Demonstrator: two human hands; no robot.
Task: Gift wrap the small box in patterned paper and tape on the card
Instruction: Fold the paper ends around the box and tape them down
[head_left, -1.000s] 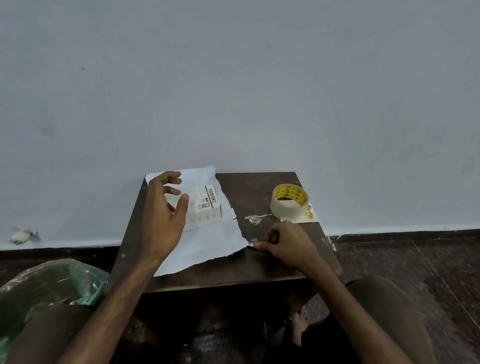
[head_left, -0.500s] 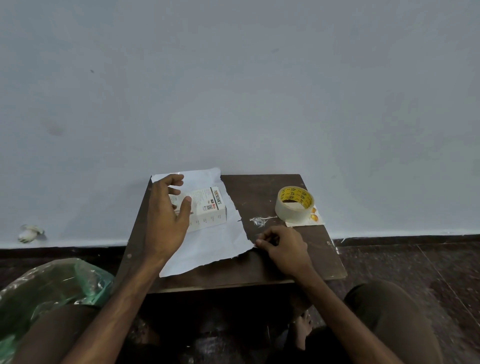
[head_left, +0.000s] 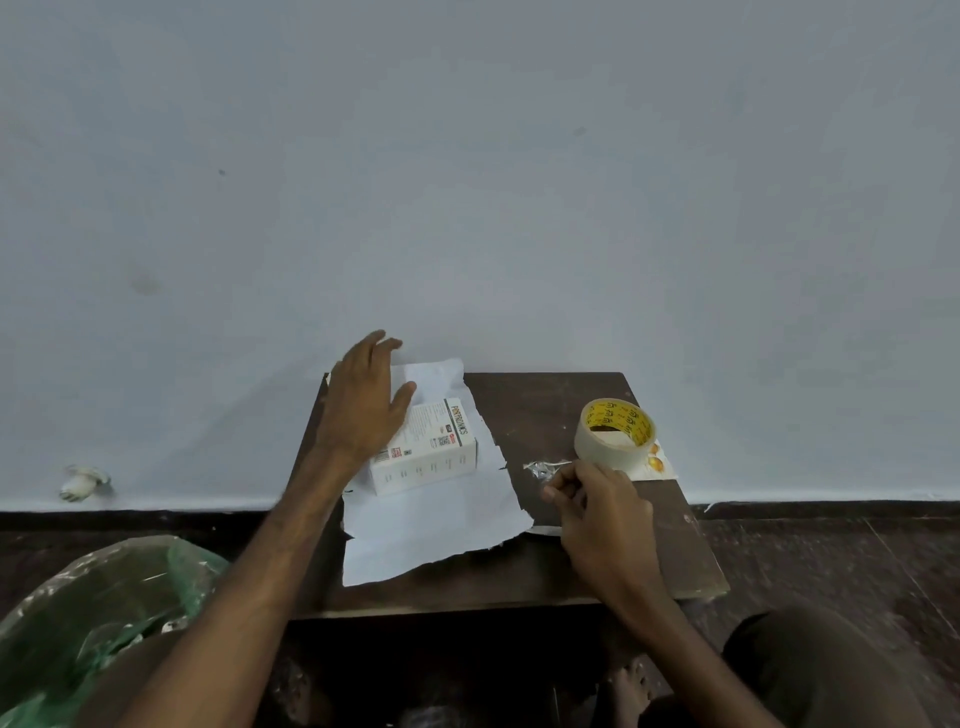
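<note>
A small white printed box (head_left: 434, 457) lies on a sheet of wrapping paper (head_left: 431, 535), white side up with ragged edges, on the left half of a small dark table (head_left: 550, 582). My left hand (head_left: 363, 405) hovers over the box's far left end, fingers straight and reaching toward the paper's far edge. My right hand (head_left: 597, 514) rests on the table just right of the paper, fingers curled with thumb against forefinger; nothing shows between them. A tape roll (head_left: 615, 434) with a yellow core stands on a card (head_left: 658, 465) with orange marks at the far right.
A crumpled scrap of tape (head_left: 540, 467) lies between the paper and the roll. The table stands against a pale wall. A green plastic bag (head_left: 104, 597) sits on the floor at the lower left, and a small white object (head_left: 83, 480) lies by the wall.
My left hand let go of the box's left side and stretched farther back with fingers straightened. My right hand drew away from the paper's right edge toward the tape scrap.
</note>
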